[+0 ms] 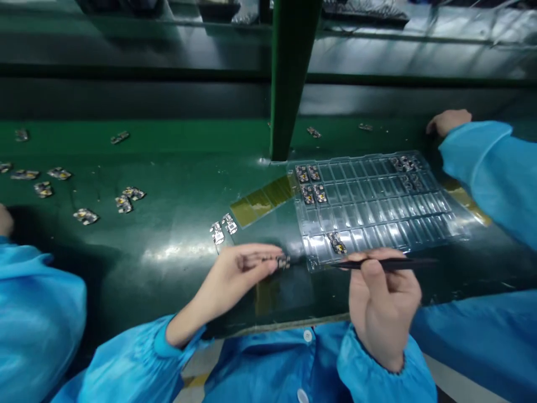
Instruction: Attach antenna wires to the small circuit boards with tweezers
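Observation:
Between the thumb and fingers of my left hand [243, 274] is a small circuit board [283, 262], pinched over the front of the bench. My right hand [384, 302] grips a pair of dark tweezers [394, 264], their tip pointing left near the front edge of a clear plastic tray [348, 215]. Several boards sit in the tray's left compartments, among them one board [337, 243] in the front row. Two loose boards [217, 232] lie just beyond my left hand. Amber tape strips [264, 201] lie against the tray's left side.
Loose boards [86, 216] are scattered on the green bench [176, 196] at left and back. A green post [291, 84] rises behind the tray. Co-workers' blue sleeves [486, 168] reach in at both sides, one person's hand [450, 121] at back right.

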`<state>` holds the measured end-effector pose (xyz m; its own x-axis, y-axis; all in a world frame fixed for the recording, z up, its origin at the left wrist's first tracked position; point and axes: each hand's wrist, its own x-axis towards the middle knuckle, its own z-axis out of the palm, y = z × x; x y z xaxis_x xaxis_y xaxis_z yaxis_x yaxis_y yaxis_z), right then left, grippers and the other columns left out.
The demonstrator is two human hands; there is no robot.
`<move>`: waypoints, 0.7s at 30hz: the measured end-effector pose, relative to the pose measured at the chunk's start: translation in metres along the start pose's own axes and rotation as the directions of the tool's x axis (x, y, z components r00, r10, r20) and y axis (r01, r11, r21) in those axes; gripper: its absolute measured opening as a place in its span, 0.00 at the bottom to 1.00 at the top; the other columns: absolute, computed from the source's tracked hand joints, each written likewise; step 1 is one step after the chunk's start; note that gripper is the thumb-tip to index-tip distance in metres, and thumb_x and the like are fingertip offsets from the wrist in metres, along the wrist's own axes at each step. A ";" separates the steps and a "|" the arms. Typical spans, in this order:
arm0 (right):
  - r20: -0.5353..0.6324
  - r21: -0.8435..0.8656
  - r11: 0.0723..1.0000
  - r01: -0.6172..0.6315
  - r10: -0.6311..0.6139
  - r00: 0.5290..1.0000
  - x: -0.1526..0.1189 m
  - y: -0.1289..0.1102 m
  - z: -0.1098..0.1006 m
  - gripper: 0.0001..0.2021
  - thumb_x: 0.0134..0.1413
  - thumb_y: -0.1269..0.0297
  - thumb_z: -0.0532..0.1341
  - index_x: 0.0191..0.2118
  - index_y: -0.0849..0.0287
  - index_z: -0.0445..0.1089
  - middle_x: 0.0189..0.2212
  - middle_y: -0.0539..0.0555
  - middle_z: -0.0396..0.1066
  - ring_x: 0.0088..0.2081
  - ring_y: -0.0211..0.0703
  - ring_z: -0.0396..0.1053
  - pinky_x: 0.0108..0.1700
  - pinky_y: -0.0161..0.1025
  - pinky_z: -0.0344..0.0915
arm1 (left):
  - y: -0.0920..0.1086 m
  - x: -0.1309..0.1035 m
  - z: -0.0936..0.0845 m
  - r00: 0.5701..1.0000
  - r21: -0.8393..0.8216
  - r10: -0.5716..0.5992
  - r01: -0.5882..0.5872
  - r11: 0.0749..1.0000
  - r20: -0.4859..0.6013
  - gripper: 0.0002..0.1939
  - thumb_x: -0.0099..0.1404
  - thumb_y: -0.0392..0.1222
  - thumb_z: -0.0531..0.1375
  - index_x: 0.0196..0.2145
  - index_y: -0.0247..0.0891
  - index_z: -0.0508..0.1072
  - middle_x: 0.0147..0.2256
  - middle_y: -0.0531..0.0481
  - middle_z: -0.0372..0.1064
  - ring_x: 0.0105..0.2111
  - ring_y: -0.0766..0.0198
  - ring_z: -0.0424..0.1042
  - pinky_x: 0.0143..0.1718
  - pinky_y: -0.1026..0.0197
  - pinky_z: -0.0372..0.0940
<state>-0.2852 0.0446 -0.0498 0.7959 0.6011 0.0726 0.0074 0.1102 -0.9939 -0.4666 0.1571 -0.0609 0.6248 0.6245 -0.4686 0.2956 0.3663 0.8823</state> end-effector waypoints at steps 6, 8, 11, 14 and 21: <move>-0.024 -0.040 0.971 0.235 -0.237 0.971 -0.001 -0.010 0.017 0.05 0.56 0.68 0.68 0.35 0.54 0.71 0.27 0.50 0.75 0.31 0.45 0.77 0.36 0.44 0.76 | 0.005 0.032 0.004 0.998 -0.075 0.063 -0.064 0.995 -0.007 0.18 0.61 0.39 0.68 0.49 0.35 0.78 0.41 0.44 0.81 0.39 0.57 0.81 0.43 0.58 0.76; 0.038 -0.057 0.982 0.182 -0.180 0.983 -0.003 -0.002 0.023 0.05 0.55 0.69 0.67 0.35 0.54 0.71 0.28 0.50 0.76 0.33 0.44 0.77 0.38 0.42 0.76 | 0.000 0.030 0.005 0.997 -0.093 0.067 -0.070 0.993 -0.037 0.18 0.60 0.39 0.69 0.48 0.35 0.78 0.42 0.44 0.81 0.40 0.57 0.81 0.44 0.59 0.76; 0.116 -0.116 0.993 0.003 0.010 0.993 0.000 0.015 0.028 0.04 0.54 0.67 0.68 0.34 0.55 0.73 0.32 0.51 0.78 0.38 0.45 0.79 0.41 0.41 0.76 | -0.005 0.027 0.006 0.996 -0.110 0.064 -0.071 0.991 -0.061 0.16 0.60 0.39 0.69 0.46 0.35 0.78 0.42 0.45 0.81 0.41 0.58 0.81 0.45 0.60 0.76; 0.153 -0.084 0.987 -0.137 0.149 0.977 0.007 0.032 0.029 0.06 0.54 0.64 0.69 0.35 0.56 0.72 0.34 0.53 0.80 0.42 0.48 0.79 0.45 0.43 0.76 | -0.005 0.026 0.008 0.997 -0.124 0.047 -0.054 0.991 -0.063 0.15 0.58 0.39 0.70 0.44 0.35 0.79 0.39 0.46 0.81 0.40 0.57 0.81 0.45 0.59 0.76; 0.234 0.038 0.952 -0.303 0.286 0.929 0.011 0.039 0.032 0.09 0.54 0.62 0.69 0.36 0.57 0.70 0.31 0.51 0.80 0.38 0.48 0.81 0.41 0.44 0.79 | -0.007 0.026 0.009 0.998 -0.147 0.036 -0.043 0.988 -0.053 0.15 0.57 0.40 0.71 0.42 0.35 0.79 0.40 0.45 0.81 0.41 0.54 0.81 0.47 0.54 0.77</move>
<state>-0.2954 0.0811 -0.0854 0.6001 0.7752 -0.1973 -0.2571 -0.0467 -0.9652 -0.4455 0.1643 -0.0794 0.5956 0.6731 -0.4385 0.1586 0.4366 0.8856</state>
